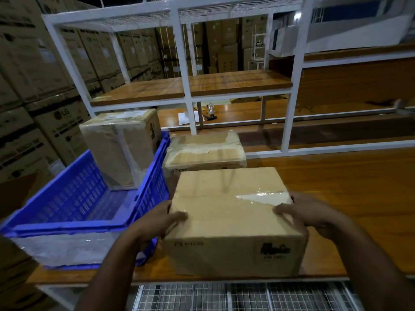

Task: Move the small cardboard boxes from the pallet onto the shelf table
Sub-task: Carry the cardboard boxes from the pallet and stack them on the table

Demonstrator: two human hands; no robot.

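A small taped cardboard box (229, 216) rests near the front edge of the wooden shelf table (336, 187). My left hand (157, 221) grips its left side, thumb on the top. My right hand (314, 216) grips its right side the same way. Right behind it lies a flatter taped box (206, 151) on the table. A taller box wrapped in plastic film (121, 147) stands upright inside a blue plastic crate (74, 198) at the left end of the table.
A white metal frame (186, 75) carries an upper wooden shelf (202, 86). Papers and a small dark tool (208, 114) lie on a table beyond. Large stacked cartons (33, 75) fill the left side. A wire mesh rack (224, 297) sits below the table edge.
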